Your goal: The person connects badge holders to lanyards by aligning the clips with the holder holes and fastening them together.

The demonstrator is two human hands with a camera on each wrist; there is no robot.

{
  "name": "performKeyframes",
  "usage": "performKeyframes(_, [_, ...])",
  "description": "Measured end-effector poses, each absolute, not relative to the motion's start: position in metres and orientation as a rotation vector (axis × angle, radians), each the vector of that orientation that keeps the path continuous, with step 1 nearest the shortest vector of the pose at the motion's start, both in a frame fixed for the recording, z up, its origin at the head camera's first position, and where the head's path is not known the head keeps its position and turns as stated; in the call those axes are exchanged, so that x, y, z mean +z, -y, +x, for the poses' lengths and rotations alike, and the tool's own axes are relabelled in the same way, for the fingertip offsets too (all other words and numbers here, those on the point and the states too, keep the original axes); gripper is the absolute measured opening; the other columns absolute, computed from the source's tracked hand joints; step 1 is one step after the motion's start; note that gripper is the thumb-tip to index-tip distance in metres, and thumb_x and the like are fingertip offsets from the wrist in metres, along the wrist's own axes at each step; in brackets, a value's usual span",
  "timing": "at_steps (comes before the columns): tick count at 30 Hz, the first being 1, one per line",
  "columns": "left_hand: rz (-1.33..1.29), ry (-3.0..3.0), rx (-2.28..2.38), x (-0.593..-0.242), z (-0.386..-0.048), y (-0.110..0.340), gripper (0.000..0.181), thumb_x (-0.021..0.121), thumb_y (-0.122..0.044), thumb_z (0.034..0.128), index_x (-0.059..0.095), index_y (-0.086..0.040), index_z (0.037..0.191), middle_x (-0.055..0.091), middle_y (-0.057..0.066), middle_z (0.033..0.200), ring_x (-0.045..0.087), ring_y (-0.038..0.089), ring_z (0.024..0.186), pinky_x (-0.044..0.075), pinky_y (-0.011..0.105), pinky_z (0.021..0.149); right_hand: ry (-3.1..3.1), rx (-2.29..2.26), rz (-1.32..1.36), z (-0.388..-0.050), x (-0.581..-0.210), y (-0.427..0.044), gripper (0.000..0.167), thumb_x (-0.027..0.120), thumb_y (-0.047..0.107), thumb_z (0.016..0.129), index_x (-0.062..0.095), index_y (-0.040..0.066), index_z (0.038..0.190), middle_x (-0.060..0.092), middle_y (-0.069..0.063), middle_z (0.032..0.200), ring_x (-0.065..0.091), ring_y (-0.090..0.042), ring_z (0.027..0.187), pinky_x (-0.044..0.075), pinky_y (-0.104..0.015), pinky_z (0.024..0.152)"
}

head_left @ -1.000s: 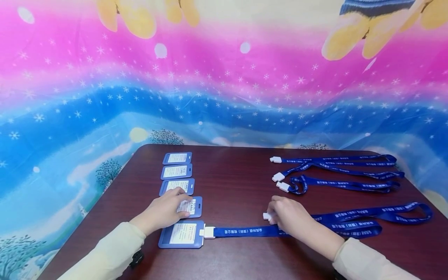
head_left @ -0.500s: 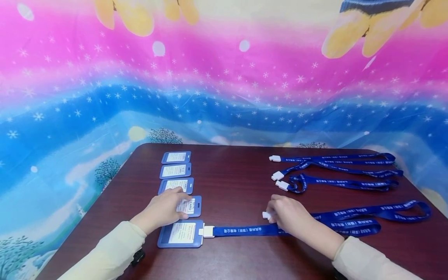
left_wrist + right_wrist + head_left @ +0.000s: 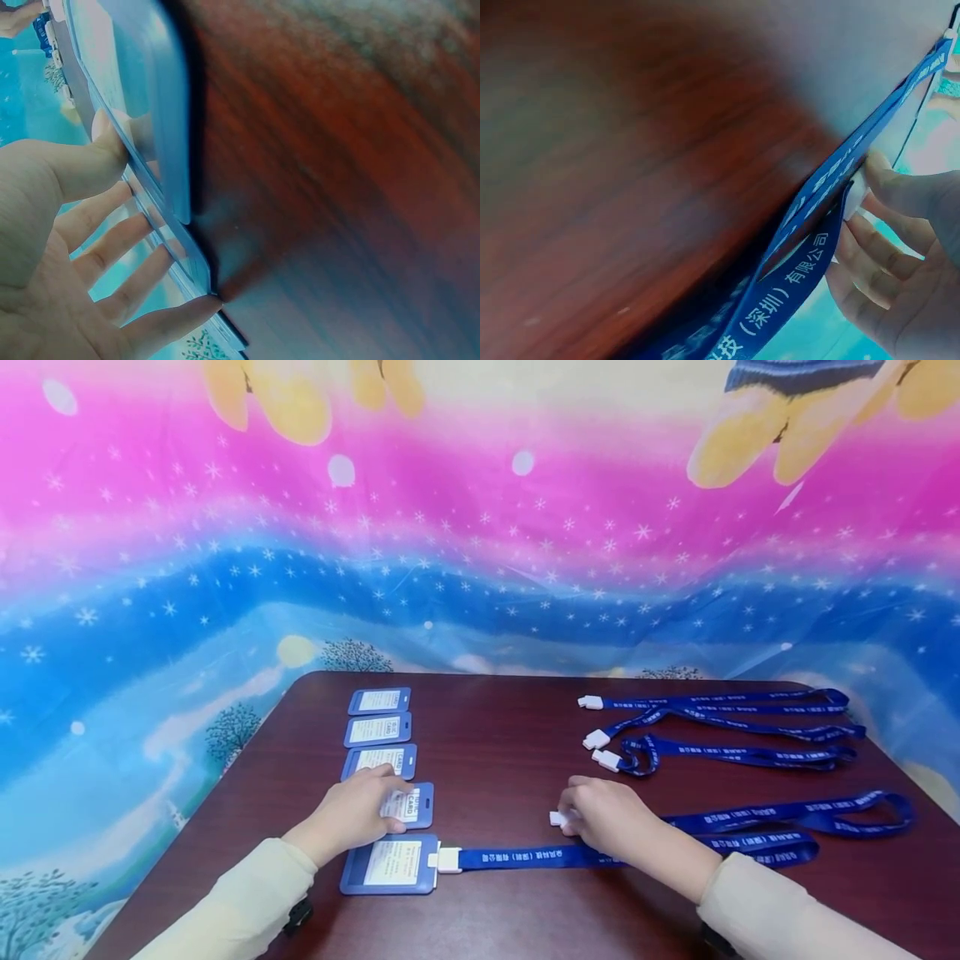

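My left hand lies over a blue ID card holder in the column at the left, thumb at its near side and fingers across its far side. In the left wrist view, the fingers are spread along the holder's edge. My right hand pinches the white clip of a blue lanyard between thumb and fingers, just above the table. Nearest me lies another card holder, joined by a white clip to a second lanyard, which passes partly behind my right hand.
Three more card holders, the farthest one at the back left, lie in the same column on the brown table. At the back right rest three lanyards, one of them farthest back. A printed cloth hangs behind the table.
My right hand has moved slightly left, bringing the white clip nearer the card holder under my left hand. The left hand has stayed in place.
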State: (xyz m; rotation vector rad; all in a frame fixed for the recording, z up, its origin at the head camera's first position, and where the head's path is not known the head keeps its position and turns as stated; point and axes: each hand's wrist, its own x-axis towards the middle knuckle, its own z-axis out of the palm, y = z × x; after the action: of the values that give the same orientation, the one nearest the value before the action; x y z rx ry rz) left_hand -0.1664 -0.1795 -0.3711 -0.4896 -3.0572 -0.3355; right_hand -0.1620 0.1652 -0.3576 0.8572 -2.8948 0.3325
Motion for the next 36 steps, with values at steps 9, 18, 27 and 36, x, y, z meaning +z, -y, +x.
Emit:
performKeyframes(9, [-0.482, 3.073, -0.312, -0.371, -0.167, 0.179, 0.051, 0.09, -0.028, 0.0719, 0.073, -0.018, 0.119, 0.064, 0.004, 0.115, 0.06, 0.025, 0.106, 0.056, 0.046, 0.084, 2.922, 0.277, 0.956, -0.171, -0.356, -0.139, 0.017, 0.084, 0.011, 0.078, 0.078, 0.007, 0.094, 0.06, 0.0, 0.083, 0.062, -0.014, 0.074, 0.057, -0.032, 0.069])
performKeyframes(18, [-0.492, 3.069, -0.303, -0.373, -0.168, 0.179, 0.053, 0.091, -0.027, 0.0703, 0.072, -0.017, 0.119, 0.064, 0.002, 0.112, 0.06, 0.023, 0.103, 0.056, 0.045, 0.084, 2.871, 0.178, 1.022, -0.175, -0.356, -0.119, 0.013, 0.084, 0.013, 0.079, 0.078, 0.01, 0.09, 0.062, 0.001, 0.08, 0.059, -0.013, 0.071, 0.056, -0.031, 0.067])
performKeyframes(27, [-0.468, 3.068, -0.318, -0.374, -0.168, 0.179, 0.052, 0.091, -0.026, 0.0704, 0.072, -0.016, 0.118, 0.064, 0.003, 0.112, 0.06, 0.024, 0.105, 0.056, 0.046, 0.083, 2.873, 0.065, 1.039, -0.18, -0.354, -0.097, 0.027, 0.09, 0.022, 0.072, 0.075, 0.012, 0.093, 0.066, 0.0, 0.083, 0.064, -0.016, 0.076, 0.056, -0.035, 0.071])
performKeyframes(36, [-0.462, 3.061, -0.342, -0.374, -0.167, 0.178, 0.052, 0.091, -0.025, 0.0704, 0.072, -0.016, 0.118, 0.064, 0.003, 0.114, 0.06, 0.025, 0.107, 0.055, 0.046, 0.086, 2.836, 0.016, 1.091, -0.183, -0.351, -0.076, 0.029, 0.088, 0.032, 0.074, 0.076, 0.013, 0.093, 0.063, 0.0, 0.08, 0.062, -0.014, 0.07, 0.054, -0.029, 0.065])
